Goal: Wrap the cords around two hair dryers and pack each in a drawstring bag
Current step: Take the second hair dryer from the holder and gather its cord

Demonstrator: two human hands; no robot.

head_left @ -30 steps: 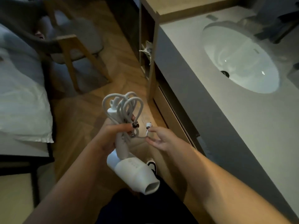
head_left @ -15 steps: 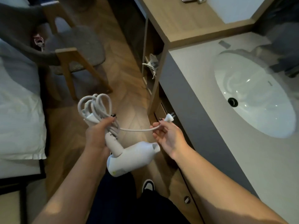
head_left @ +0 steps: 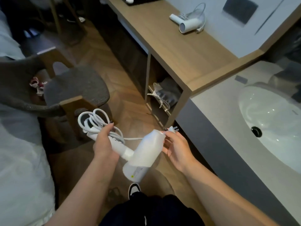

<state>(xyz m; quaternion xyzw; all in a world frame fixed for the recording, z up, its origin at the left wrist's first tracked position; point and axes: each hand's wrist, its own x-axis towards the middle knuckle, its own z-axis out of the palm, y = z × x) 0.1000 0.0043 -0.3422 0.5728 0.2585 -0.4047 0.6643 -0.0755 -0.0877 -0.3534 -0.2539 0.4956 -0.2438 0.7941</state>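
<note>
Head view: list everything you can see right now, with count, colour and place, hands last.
held hair dryer: 1, white, between the hands
cord: 1, white, looped at its handle under the left thumb
plug: 1, white, at the right fingertips
second hair dryer: 1, white, on the wooden desk, cord loose
drawstring bag: 1 seen, grey, on the shelf under the desk
chair: 1, grey seat, wooden legs, left
sink: 1, white, right
bed: 1, white, far left
left hand: grips handle and cord
right hand: pinches plug

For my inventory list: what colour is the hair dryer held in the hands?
White plastic hair dryer, cord included; head view.
</note>
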